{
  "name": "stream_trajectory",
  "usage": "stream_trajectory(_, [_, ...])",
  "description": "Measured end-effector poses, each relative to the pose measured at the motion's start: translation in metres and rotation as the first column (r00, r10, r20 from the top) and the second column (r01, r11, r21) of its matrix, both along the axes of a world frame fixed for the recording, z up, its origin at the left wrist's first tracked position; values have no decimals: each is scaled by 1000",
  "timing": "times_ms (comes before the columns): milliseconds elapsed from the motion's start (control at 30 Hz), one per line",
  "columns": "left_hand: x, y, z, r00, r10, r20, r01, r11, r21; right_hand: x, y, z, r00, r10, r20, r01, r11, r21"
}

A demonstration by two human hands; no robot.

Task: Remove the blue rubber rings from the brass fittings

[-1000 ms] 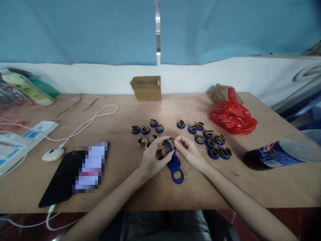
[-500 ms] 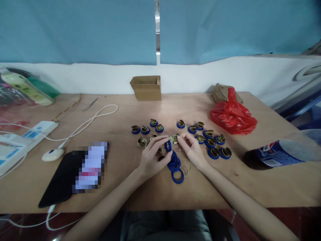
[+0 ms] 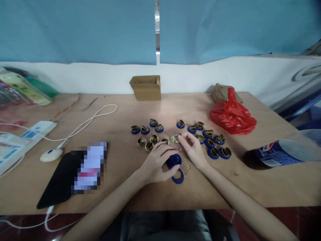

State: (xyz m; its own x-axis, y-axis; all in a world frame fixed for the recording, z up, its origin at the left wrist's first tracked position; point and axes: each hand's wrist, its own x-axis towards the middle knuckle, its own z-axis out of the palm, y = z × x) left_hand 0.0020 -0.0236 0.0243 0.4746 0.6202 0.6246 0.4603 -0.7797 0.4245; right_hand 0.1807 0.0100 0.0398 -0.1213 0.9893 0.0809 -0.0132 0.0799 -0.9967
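Observation:
My right hand (image 3: 193,149) pinches a small gold metal clasp (image 3: 175,138) between thumb and fingertips, just above the tabletop. My left hand (image 3: 160,164) is curved over a small heap of blue rings (image 3: 175,160), thumb and fingers apart around it. The fingers partly hide the heap. One more blue ring (image 3: 178,176) lies flat below the thumb, beside several thin wire rings (image 3: 186,168). Left of the hands stand several gold clasps with pale rims (image 3: 141,142). Blue-rimmed gold clasps (image 3: 210,143) lie spread to the right, with another group (image 3: 153,123) behind.
A cardboard box (image 3: 146,88) stands at the back wall. To the right are a red plastic bag (image 3: 233,115) and a cola bottle (image 3: 273,154) on its side. On the left lie a phone (image 3: 90,167), a dark tablet-like slab (image 3: 59,182), a white power strip (image 3: 27,139) and cables.
My left hand has moved down and away from the clasp to the blue rings, and the ring at its fingertips has come down too. My right hand keeps the clasp.

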Motion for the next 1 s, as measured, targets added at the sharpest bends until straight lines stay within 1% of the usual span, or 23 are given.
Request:
stream_trajectory(133, [-4, 5, -4, 972, 197, 132, -194, 980, -34, -2, -1, -2, 999, 8, 32, -10, 999, 44])
stream_trajectory(200, [-6, 8, -6, 956, 246, 161, -243, 969, -39, -4, -3, -3, 1000, 25, 18, -26, 997, 71])
stream_trajectory(267, [-7, 10, -7, 952, 270, 142, -270, 963, -23, -6, -4, -6, 999, 50, 7, -50, 996, 77])
stream_trajectory(367, [-7, 11, -9, 961, 266, 78, -268, 963, 9, -7, -4, -10, 996, 86, 13, -87, 994, 61])
stream_trajectory(467, [-6, 11, -8, 969, 244, 49, -244, 970, -2, -5, -4, -11, 993, 110, 36, -112, 992, 60])
stream_trajectory(533, [-7, 11, -8, 972, 233, 41, -232, 973, -10, -4, -4, -10, 989, 132, 68, -137, 987, 77])
stream_trajectory(733, [-12, 14, -9, 981, 188, -43, -186, 982, 39, -5, -9, -3, 958, 212, 193, -246, 953, 175])
stream_trajectory(867, [-13, 16, -9, 980, 191, -61, -190, 981, 25, -5, -10, -2, 951, 206, 233, -252, 948, 193])
stream_trajectory(1000, [-12, 15, -8, 978, 204, -33, -202, 978, 57, -5, -9, -2, 954, 195, 230, -244, 946, 213])
